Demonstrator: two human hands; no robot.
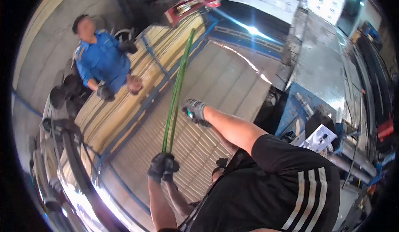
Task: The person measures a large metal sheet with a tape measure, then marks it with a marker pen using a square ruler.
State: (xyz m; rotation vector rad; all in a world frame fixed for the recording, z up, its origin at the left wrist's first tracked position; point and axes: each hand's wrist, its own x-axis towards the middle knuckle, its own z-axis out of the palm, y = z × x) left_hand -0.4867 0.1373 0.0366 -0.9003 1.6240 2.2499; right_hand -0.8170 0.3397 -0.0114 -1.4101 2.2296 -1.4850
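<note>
Across the centre of the view lies a broad, flat, glossy sheet with a mirror-like grey surface (237,80). Along its far side stands a person in a blue shirt (102,57). Over the sheet slants a long, thin, bright-green strip (179,81), doubled by what appears to be its reflection. Its near end is clamped in the left hand (157,166), gloved in black. Just beside the strip, the right hand (194,111), gloved in grey and black, is curled around a small teal object (190,114), mostly hidden.
</note>
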